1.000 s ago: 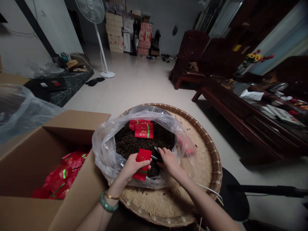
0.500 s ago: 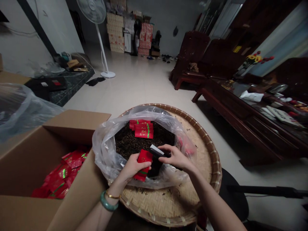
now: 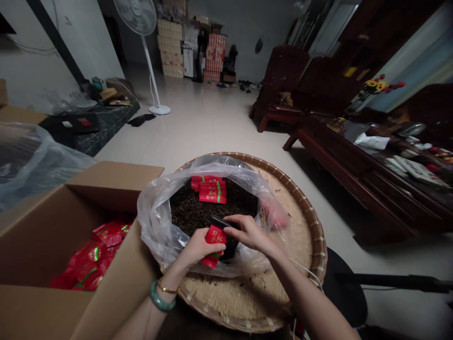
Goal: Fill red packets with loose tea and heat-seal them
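Observation:
My left hand (image 3: 199, 245) grips a small red packet (image 3: 213, 240) upright over the near edge of a clear plastic bag (image 3: 155, 222) filled with dark loose tea (image 3: 191, 208). My right hand (image 3: 247, 231) holds a small black scoop (image 3: 221, 222) tipped against the packet's open top. A short stack of red packets with green marks (image 3: 211, 189) lies on the tea at the far side of the bag. The bag sits on a round woven bamboo tray (image 3: 300, 208).
An open cardboard box (image 3: 53, 222) at my left holds several red packets (image 3: 92, 257). A second plastic bag (image 3: 31, 160) lies at far left. A dark wooden table (image 3: 382, 174) stands to the right, a pedestal fan (image 3: 141, 28) and stacked cartons (image 3: 170, 47) at the back.
My right hand lifted the black scoop out of the tea and brought it left to the mouth of the red packet. My left hand kept the packet in place.

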The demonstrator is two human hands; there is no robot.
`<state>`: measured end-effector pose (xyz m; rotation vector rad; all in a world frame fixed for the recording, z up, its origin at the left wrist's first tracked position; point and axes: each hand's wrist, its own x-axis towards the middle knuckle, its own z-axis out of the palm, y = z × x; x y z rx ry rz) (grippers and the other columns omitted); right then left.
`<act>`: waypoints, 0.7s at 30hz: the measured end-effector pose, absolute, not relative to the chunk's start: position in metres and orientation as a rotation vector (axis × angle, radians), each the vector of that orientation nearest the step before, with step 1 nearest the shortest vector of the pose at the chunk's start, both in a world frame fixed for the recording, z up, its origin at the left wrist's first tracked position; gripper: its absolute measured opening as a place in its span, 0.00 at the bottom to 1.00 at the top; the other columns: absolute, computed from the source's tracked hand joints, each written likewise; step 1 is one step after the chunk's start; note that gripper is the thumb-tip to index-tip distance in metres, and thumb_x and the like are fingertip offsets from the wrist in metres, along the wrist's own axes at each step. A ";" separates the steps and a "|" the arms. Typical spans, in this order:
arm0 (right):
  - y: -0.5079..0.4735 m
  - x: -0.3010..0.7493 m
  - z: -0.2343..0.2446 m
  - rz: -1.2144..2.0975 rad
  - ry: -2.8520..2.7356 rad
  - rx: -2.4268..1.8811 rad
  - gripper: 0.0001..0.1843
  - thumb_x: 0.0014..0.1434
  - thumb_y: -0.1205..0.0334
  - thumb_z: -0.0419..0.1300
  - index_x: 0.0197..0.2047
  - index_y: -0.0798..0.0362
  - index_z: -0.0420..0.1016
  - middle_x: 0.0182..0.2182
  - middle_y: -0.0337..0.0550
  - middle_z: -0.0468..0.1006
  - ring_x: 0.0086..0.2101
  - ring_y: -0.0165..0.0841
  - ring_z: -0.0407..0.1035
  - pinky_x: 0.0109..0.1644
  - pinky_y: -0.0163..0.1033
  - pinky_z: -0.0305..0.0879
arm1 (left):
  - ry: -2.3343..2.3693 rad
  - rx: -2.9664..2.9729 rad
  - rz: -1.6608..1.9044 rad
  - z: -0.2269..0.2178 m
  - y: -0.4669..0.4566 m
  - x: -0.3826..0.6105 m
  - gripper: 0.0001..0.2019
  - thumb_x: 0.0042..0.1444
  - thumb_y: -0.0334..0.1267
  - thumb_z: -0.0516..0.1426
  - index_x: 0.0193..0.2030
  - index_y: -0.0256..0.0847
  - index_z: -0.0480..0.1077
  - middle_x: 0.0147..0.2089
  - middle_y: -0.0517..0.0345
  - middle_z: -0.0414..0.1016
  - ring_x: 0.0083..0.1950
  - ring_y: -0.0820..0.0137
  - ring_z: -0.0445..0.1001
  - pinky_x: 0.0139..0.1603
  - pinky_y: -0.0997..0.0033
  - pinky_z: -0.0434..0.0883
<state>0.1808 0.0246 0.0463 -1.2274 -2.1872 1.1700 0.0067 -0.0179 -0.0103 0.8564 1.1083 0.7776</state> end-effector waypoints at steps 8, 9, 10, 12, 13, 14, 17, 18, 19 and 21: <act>0.032 0.191 0.037 1.610 -1.824 -1.331 0.23 0.55 0.52 0.59 0.50 0.57 0.74 0.32 0.41 0.78 0.23 0.27 0.64 0.26 0.32 0.60 | 1.053 0.870 0.757 -0.010 -0.017 0.004 0.18 0.34 0.38 0.69 0.33 0.32 0.72 0.30 0.54 0.78 0.25 0.70 0.75 0.28 0.70 0.72; 0.033 0.193 0.037 1.625 -1.784 -1.328 0.24 0.55 0.51 0.59 0.50 0.57 0.74 0.32 0.41 0.78 0.24 0.27 0.65 0.27 0.32 0.60 | 1.059 0.867 0.758 -0.010 -0.017 0.004 0.18 0.34 0.38 0.69 0.33 0.32 0.72 0.30 0.54 0.78 0.25 0.70 0.75 0.28 0.71 0.72; 0.033 0.195 0.038 1.616 -1.768 -1.324 0.24 0.55 0.51 0.59 0.50 0.57 0.74 0.33 0.42 0.78 0.26 0.28 0.66 0.28 0.33 0.62 | 1.064 0.863 0.759 -0.010 -0.017 0.004 0.18 0.34 0.38 0.69 0.33 0.32 0.72 0.30 0.54 0.78 0.24 0.70 0.75 0.28 0.71 0.72; 0.031 0.197 0.037 1.564 -1.799 -1.311 0.24 0.53 0.52 0.61 0.49 0.57 0.75 0.37 0.43 0.79 0.31 0.32 0.70 0.34 0.35 0.65 | 1.076 0.856 0.767 -0.010 -0.017 0.005 0.18 0.34 0.38 0.69 0.32 0.32 0.72 0.29 0.55 0.78 0.24 0.71 0.75 0.27 0.72 0.72; 0.030 0.197 0.036 1.532 -1.832 -1.303 0.23 0.53 0.53 0.62 0.49 0.56 0.75 0.40 0.44 0.79 0.35 0.34 0.71 0.38 0.37 0.66 | 1.085 0.853 0.771 -0.010 -0.017 0.006 0.18 0.34 0.37 0.69 0.32 0.33 0.71 0.27 0.57 0.77 0.24 0.71 0.75 0.27 0.72 0.72; 0.028 0.197 0.034 1.496 -1.869 -1.297 0.22 0.52 0.54 0.63 0.48 0.56 0.76 0.42 0.44 0.79 0.38 0.37 0.71 0.42 0.39 0.66 | 1.097 0.853 0.772 -0.009 -0.017 0.007 0.17 0.33 0.37 0.69 0.31 0.33 0.71 0.26 0.58 0.77 0.23 0.71 0.75 0.27 0.72 0.72; 0.024 0.192 0.029 1.381 -1.967 -1.299 0.18 0.52 0.57 0.62 0.46 0.55 0.77 0.42 0.44 0.80 0.41 0.40 0.72 0.45 0.41 0.65 | 1.126 0.871 0.762 -0.007 -0.018 0.009 0.16 0.34 0.36 0.68 0.30 0.33 0.70 0.23 0.60 0.75 0.23 0.71 0.75 0.26 0.73 0.72; 0.024 0.191 0.028 1.346 -1.990 -1.305 0.17 0.53 0.58 0.61 0.45 0.55 0.78 0.40 0.43 0.81 0.40 0.40 0.72 0.44 0.40 0.66 | 1.132 0.878 0.758 -0.006 -0.018 0.009 0.16 0.34 0.36 0.68 0.30 0.34 0.70 0.23 0.60 0.75 0.23 0.71 0.75 0.25 0.73 0.72; 0.023 0.190 0.028 1.316 -2.008 -1.310 0.17 0.53 0.58 0.61 0.45 0.55 0.78 0.40 0.43 0.81 0.39 0.40 0.73 0.42 0.40 0.66 | 1.135 0.881 0.756 -0.006 -0.018 0.009 0.16 0.34 0.36 0.68 0.30 0.34 0.69 0.23 0.60 0.76 0.23 0.70 0.75 0.25 0.74 0.72; 0.023 0.189 0.028 1.284 -2.030 -1.314 0.17 0.53 0.58 0.61 0.45 0.54 0.78 0.39 0.42 0.81 0.38 0.39 0.73 0.42 0.39 0.66 | 1.143 0.874 0.745 -0.005 -0.018 0.009 0.15 0.35 0.36 0.68 0.30 0.34 0.69 0.23 0.60 0.76 0.23 0.70 0.75 0.25 0.73 0.72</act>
